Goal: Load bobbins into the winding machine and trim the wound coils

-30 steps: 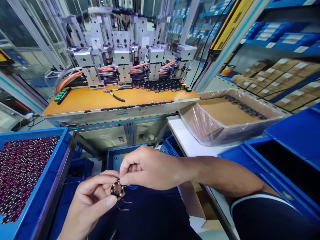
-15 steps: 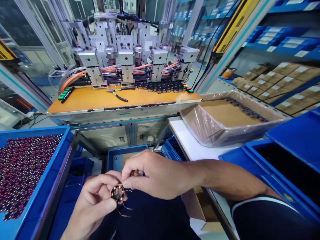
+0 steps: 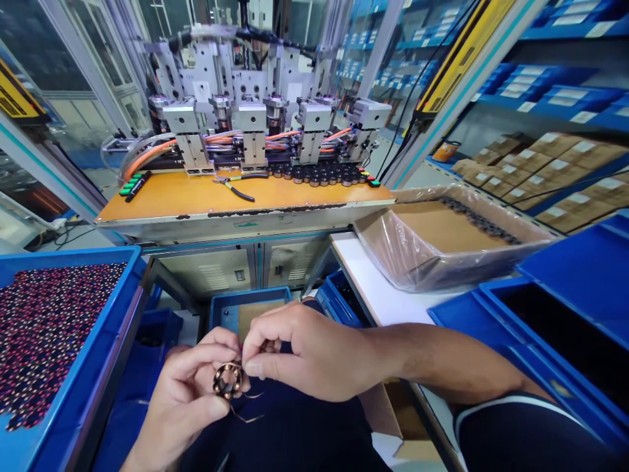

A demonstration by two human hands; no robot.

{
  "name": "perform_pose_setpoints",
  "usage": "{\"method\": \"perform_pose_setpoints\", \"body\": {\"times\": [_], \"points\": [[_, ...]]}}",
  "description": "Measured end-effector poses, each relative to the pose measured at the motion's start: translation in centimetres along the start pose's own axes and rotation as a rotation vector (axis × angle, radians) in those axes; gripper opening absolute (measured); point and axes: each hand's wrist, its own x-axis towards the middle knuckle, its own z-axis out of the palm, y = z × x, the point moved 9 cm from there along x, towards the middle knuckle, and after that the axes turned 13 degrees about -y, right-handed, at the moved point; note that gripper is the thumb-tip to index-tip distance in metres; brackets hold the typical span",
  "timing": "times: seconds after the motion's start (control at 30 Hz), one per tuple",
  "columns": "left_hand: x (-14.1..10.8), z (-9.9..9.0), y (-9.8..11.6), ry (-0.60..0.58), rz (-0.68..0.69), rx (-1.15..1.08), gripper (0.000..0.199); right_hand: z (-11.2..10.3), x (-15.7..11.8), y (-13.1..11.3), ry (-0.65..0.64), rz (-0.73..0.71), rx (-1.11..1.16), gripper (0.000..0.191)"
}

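Observation:
Between the thumb and fingers of my left hand (image 3: 189, 387) is a small ring-shaped motor stator (image 3: 227, 381) wound with copper wire. Loose copper wire ends stick out from its lower right side. My right hand (image 3: 309, 351) is pinched closed at the stator's upper right edge, where a wire end runs to the thumb and fingertips. The fingers cover most of that wire. Both hands are above my dark clothing, in the lower middle of the view.
At left, a blue tray (image 3: 132, 278) holds many small wound parts. A machine bench (image 3: 187, 200) ahead carries pliers (image 3: 238, 190), markers (image 3: 136, 187) and rows of dark parts (image 3: 319, 174). To the right stand a plastic-lined carton (image 3: 422, 265) and blue bins (image 3: 491, 295).
The stator has turned to show its open ring face more fully. The wire at its upper right now bends round toward the right fingertips. Both hands stay close together.

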Motion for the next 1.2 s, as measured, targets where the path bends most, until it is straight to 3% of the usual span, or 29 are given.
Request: {"method": "perform_pose_setpoints", "body": {"times": [0.1,0.23,0.37,0.47,0.73,0.97,1.2], "points": [[0.0,0.3,0.0,-0.040,0.009,0.002,0.027,0.1,-0.3,-0.4,-0.030,0.005,-0.016,0.010],[-0.2,0.5,-0.3,-0.075,0.019,-0.057,0.027,0.2,-1.1,-2.1,-0.137,-0.170,-0.239,0.005],[0.0,0.9,-0.5,-0.095,0.009,-0.175,0.030,-0.8,-2.5,-4.2,0.111,-0.442,-0.725,0.012],[0.2,1.4,-0.9,-0.112,-0.025,-0.250,0.032,0.2,-3.1,-5.3,0.179,-0.661,-0.847,0.014],[0.0,2.0,-1.8,-0.150,-0.103,-0.316,0.034,1.1,-2.8,-5.5,0.235,-0.788,-0.891,0.015],[0.2,1.7,-1.8,-0.144,-0.109,-0.293,0.034,0.7,-2.8,-5.0,0.274,-0.846,-0.780,0.023],[0.6,1.2,-1.6,-0.095,-0.076,-0.229,0.027,0.2,-2.7,-3.2,0.423,-0.754,-0.519,0.017]]}}
